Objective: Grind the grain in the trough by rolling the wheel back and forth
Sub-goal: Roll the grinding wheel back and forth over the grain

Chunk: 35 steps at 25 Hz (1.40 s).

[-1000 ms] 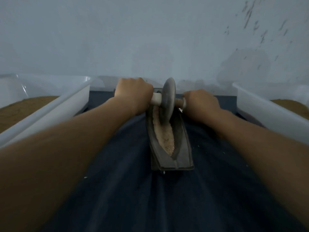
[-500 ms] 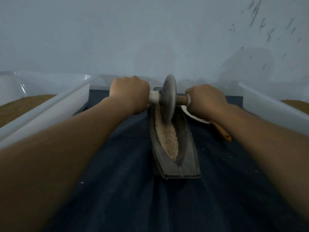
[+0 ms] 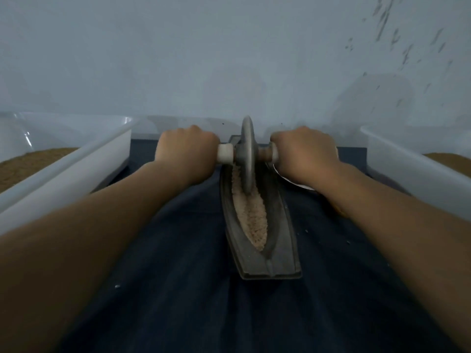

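Gripping the axle [image 3: 225, 153] on either side, the left hand [image 3: 187, 151] and right hand [image 3: 304, 151] each curl tightly round one end. Between them the grey wheel [image 3: 247, 154] stands upright in the far part of the dark boat-shaped trough [image 3: 279, 225]. Its rim is down in the pale grain [image 3: 252, 217], which stretches nearer than the hands. Outside the left hand sits the left tub [image 3: 76, 171], white; outside the right hand, the right tub [image 3: 407, 164]. A dark cloth [image 3: 178, 276] lies beneath both hands.

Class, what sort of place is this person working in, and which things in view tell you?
Probably a small grain-processing workroom: a boat-shaped grinding trough with its wheel on a dark cloth, white tubs of brown meal on both sides, and a bare scuffed wall.
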Available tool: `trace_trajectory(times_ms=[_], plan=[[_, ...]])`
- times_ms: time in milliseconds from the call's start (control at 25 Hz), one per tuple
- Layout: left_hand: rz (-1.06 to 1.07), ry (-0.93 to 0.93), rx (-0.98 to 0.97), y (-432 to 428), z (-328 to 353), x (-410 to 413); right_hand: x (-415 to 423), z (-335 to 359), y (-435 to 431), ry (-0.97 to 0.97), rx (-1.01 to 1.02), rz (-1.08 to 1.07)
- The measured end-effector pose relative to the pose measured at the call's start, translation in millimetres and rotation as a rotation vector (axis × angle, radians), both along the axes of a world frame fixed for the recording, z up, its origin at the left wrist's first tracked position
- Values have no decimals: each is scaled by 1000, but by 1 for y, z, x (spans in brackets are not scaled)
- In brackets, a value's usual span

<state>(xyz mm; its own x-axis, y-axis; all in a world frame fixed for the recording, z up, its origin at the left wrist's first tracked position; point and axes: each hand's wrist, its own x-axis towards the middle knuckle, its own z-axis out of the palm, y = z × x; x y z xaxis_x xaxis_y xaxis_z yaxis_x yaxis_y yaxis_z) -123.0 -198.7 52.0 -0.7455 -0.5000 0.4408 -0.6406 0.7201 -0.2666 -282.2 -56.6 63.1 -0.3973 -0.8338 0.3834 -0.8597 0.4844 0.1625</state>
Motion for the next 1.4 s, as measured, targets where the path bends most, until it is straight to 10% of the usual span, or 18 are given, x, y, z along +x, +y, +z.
trace_trajectory(times_ms=[320,720,920,1160,1400], plan=[[-133,7,4,25,-9,68,5,7,80,90,111,414],[25,-74,92,15,8,13,-6,6,24,-71,141,35],[-133,-4,-159,36,-5,50,18,-22,71,239,-109,61],[69,41,0,16,4,-6,9,3,-1,-118,1,-41],[-207,103,-113,40,-19,63,30,-16,71,300,-126,152]])
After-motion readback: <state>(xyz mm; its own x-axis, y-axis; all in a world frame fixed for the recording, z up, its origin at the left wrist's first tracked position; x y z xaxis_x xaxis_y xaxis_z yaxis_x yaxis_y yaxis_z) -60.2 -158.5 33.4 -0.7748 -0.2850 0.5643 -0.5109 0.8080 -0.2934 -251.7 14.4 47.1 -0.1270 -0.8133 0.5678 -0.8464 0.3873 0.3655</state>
